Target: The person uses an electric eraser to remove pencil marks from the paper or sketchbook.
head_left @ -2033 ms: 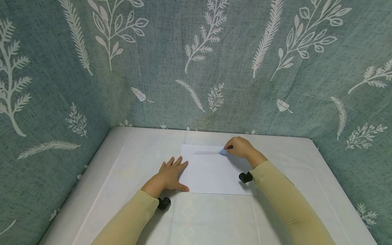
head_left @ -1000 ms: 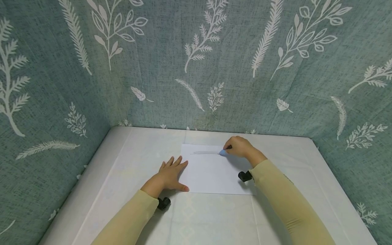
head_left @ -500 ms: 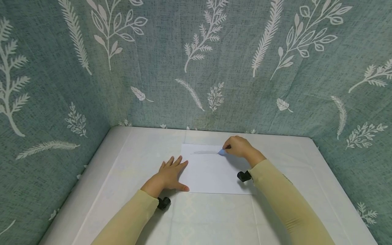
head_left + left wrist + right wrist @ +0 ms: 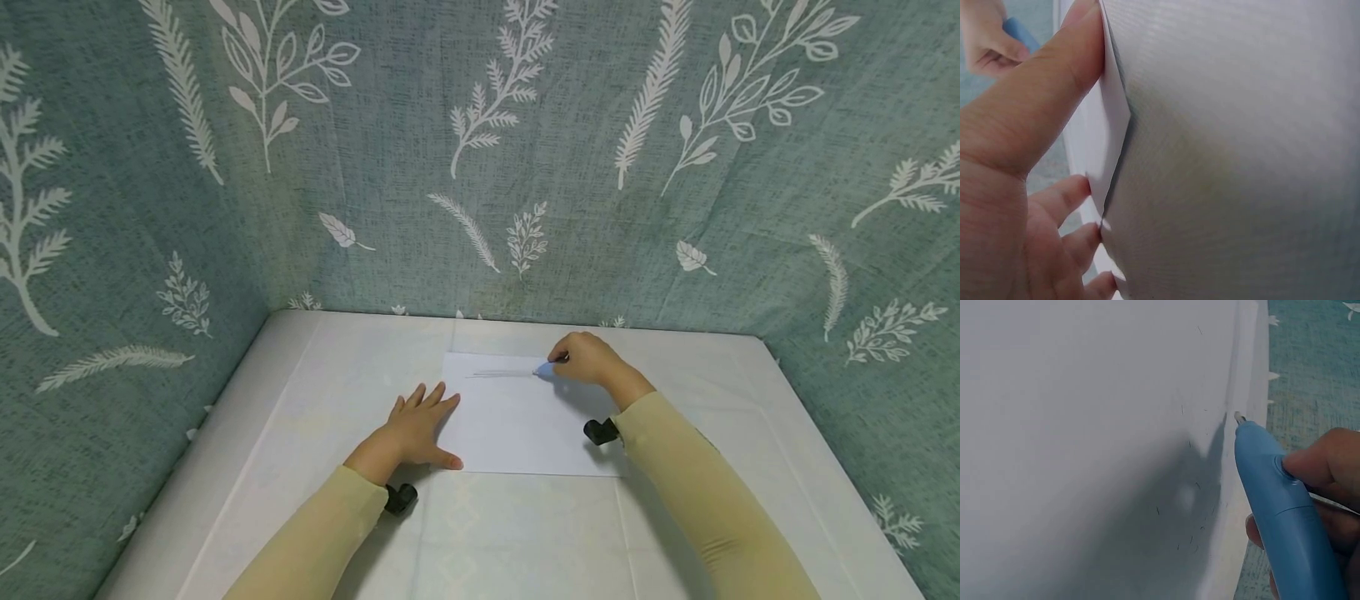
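Note:
A white sheet of paper [image 4: 525, 433] lies on the table, with faint grey pencil lines [image 4: 495, 373] near its far edge. My left hand [image 4: 416, 429] spreads over the paper's left side, thumb and fingertips resting at its edge. In my right hand [image 4: 588, 361] I grip a blue electric eraser [image 4: 1285, 512] with a small pale tip. The thumb presses on its round button [image 4: 1284, 467]. In the head view the tip meets the right end of the lines. Small dark crumbs [image 4: 1190, 444] dot the paper in the right wrist view.
White cloth covers the table [image 4: 525, 533]. Green fabric with white leaf prints [image 4: 405, 167] rises behind the table and along both sides. A black wrist camera [image 4: 401, 498] sits under the left wrist, another black camera [image 4: 600, 432] under the right.
The right hand and the electric eraser make only tiny shifts around the right end of the lines. My left hand stays where it was on the paper.

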`<state>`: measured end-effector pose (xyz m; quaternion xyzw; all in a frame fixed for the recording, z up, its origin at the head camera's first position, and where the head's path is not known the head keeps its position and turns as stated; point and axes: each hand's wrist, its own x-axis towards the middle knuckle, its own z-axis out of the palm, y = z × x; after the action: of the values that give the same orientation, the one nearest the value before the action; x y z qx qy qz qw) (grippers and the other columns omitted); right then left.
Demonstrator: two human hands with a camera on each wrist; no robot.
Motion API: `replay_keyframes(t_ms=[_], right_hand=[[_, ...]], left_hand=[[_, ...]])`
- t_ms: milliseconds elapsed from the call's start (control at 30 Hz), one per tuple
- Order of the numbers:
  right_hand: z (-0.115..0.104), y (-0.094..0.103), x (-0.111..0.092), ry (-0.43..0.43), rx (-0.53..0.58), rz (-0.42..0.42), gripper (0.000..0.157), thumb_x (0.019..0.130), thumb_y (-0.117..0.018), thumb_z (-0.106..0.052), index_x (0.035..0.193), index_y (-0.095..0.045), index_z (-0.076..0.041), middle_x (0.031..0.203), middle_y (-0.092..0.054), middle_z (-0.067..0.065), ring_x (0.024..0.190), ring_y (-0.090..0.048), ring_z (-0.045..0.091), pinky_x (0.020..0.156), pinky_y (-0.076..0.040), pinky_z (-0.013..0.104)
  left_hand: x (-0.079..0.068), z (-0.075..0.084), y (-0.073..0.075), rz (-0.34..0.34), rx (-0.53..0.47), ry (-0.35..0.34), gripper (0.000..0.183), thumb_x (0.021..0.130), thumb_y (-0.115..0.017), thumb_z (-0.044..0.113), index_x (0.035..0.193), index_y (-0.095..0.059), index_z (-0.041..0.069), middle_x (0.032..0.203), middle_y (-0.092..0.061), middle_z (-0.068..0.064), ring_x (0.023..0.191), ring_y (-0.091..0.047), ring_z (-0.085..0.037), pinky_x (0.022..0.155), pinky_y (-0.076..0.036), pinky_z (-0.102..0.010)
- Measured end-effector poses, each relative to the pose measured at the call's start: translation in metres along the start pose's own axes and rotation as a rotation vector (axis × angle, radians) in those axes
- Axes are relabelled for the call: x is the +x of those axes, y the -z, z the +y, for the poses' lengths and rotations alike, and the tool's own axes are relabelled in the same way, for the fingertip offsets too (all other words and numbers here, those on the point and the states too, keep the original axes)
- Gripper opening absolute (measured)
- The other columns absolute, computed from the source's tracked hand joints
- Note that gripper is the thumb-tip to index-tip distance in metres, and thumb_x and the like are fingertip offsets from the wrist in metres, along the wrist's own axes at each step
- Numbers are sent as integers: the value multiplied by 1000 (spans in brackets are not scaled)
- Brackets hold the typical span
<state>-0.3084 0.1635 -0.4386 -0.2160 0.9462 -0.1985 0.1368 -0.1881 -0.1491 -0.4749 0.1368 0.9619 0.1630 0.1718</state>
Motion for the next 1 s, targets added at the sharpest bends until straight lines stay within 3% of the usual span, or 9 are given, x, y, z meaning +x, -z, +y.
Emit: replay_keyframes(t_ms=[500, 733, 1000], right_hand=[[-5, -1, -1, 37, -36, -31, 19, 94, -69, -16, 111, -78, -10, 120, -71, 10, 114, -64, 30, 99, -49, 45], [-6, -1, -1, 14, -81, 7, 21, 95, -67, -14, 113, -77, -9, 124, -69, 11, 119, -61, 33, 101, -47, 49], [-5, -2, -1, 24, -43, -35, 20, 95, -67, -14, 111, -78, -10, 121, -71, 9, 115, -63, 30, 100, -49, 46]], left_hand=[[1, -1, -2, 11, -7, -4, 114, 65, -87, 60, 157, -35, 18, 166, -17, -14, 151, -7, -44, 116, -7, -67], [0, 0, -2, 10, -2, 0, 114, 65, -87, 60, 157, -35, 18, 166, -18, -14, 151, -7, -44, 116, -7, -67], [0, -1, -2, 4, 10, 4, 114, 65, -86, 60, 158, -34, 19, 166, -16, -13, 151, -6, -44, 117, -7, -66]])
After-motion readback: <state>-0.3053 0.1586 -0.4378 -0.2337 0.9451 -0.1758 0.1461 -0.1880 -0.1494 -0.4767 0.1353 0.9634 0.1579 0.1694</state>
